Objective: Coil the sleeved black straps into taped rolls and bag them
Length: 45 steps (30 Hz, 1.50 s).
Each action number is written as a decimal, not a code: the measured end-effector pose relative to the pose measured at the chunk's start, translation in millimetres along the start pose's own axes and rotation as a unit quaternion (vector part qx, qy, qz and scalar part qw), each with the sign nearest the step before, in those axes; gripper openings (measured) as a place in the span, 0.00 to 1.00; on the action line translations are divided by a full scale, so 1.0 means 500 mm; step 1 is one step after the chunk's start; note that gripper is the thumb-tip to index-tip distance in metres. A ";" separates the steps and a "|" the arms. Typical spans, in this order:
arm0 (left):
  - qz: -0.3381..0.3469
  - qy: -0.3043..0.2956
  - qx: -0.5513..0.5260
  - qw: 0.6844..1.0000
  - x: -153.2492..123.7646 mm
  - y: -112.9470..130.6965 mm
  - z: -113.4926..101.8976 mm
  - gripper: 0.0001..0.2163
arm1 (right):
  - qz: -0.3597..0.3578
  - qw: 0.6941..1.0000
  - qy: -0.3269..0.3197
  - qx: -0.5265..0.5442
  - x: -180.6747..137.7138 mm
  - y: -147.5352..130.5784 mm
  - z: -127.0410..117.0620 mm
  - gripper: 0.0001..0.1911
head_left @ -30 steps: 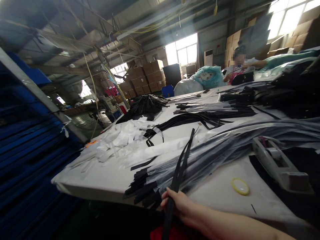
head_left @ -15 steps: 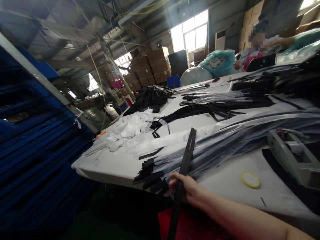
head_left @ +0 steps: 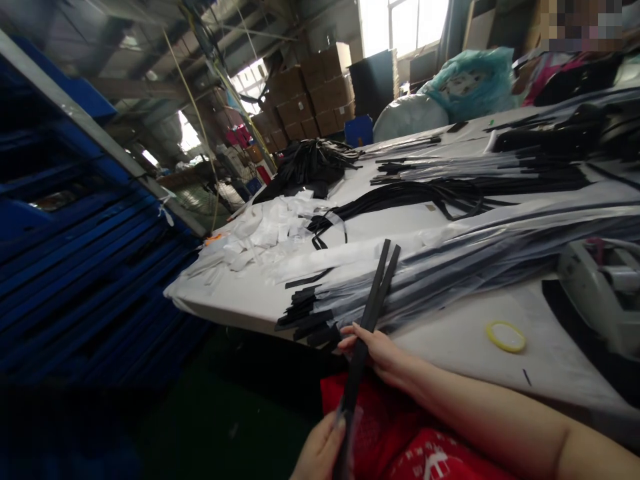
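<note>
Two long black strips (head_left: pixel 373 310) slant up from the bottom of the view, their far ends slightly spread. My right hand (head_left: pixel 373 350) grips them near the table's front edge, fingers wrapped round the strips. Lower down, my left hand (head_left: pixel 323 447) pinches the same strips, thumb on top, in front of the red clothing; part of that hand is cut off by the frame. Clear plastic shows around the lower part of the strips. Just beyond my right hand lies a bundle of black strips in clear plastic (head_left: pixel 430 283) on the white table (head_left: pixel 230 303).
A yellow tape roll (head_left: pixel 506 337) and a grey tape dispenser (head_left: pixel 600 293) lie to the right. White scraps (head_left: pixel 270 223) cover the table's left end, with a black heap (head_left: pixel 310 163) behind. Blue slatted stacks (head_left: pixel 90 293) stand left. Another person (head_left: pixel 545 73) is at the far right.
My left hand has come into view at the bottom and now grips the strips. The strips' far ends have spread apart. The view has tilted down, showing more red clothing.
</note>
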<state>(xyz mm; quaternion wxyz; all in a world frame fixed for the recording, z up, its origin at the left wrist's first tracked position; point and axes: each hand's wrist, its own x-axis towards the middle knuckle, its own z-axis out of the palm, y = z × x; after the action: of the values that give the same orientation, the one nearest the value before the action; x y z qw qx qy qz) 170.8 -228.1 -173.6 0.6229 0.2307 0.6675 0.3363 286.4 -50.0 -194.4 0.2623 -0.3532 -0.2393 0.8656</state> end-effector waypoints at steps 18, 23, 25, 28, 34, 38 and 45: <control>0.170 -0.057 0.042 0.983 0.034 0.099 0.070 0.23 | -0.040 0.999 -0.013 0.028 -0.047 -0.080 0.014 0.15; 0.228 -0.064 0.036 0.971 0.027 0.156 0.074 0.23 | -0.068 0.997 -0.019 -0.016 -0.069 -0.086 0.048 0.20; 0.267 -0.052 0.052 0.961 0.021 0.187 0.074 0.22 | -0.070 0.993 -0.065 -0.065 -0.086 -0.098 0.067 0.23; 0.323 -0.028 0.081 0.942 0.003 0.241 0.075 0.23 | -0.061 0.964 -0.166 -0.197 -0.111 -0.136 0.103 0.31; 0.402 0.025 0.129 0.906 -0.035 0.314 0.082 0.22 | -0.219 0.952 -0.137 -0.165 -0.104 -0.297 0.182 0.26; 0.412 0.041 0.116 0.903 -0.040 0.366 0.086 0.24 | -0.282 0.926 -0.174 -0.178 -0.113 -0.352 0.233 0.25; 0.480 0.075 0.108 0.867 -0.063 0.437 0.091 0.23 | -0.295 0.892 -0.221 -0.262 -0.177 -0.383 0.278 0.28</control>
<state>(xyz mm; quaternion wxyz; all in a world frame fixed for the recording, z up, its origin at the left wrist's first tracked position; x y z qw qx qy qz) 195.4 -97.8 8.8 0.3036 0.5625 0.5516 0.5359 292.9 6.2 52.1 0.3442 -0.1220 -0.6021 0.7101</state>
